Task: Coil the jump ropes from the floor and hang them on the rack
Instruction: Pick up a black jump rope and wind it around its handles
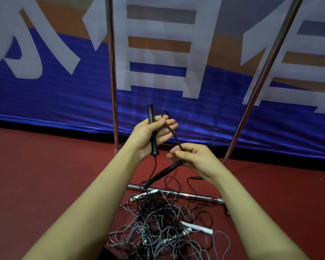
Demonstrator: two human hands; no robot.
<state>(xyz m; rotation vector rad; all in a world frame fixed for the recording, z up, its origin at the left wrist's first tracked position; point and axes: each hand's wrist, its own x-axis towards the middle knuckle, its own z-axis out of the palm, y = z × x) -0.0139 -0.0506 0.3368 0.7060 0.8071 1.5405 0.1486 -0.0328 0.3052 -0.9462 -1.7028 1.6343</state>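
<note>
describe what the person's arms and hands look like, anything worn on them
Both forearms are bare all the way to the bottom edge of the view; no sleeve or cuff shows. The left hand and right hand wear no gloves, and no watch, bracelet, ring or tape is visible on either wrist or on the fingers that show. Fingernails look short and unpainted.

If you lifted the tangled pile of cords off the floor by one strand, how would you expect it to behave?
The tangled pile would probably come up limp and floppy, since its thin cords lie in loose loops. Strands cross one another, so one pull would likely drag neighbours along. The white handles buried in it might snag or swing.
</note>
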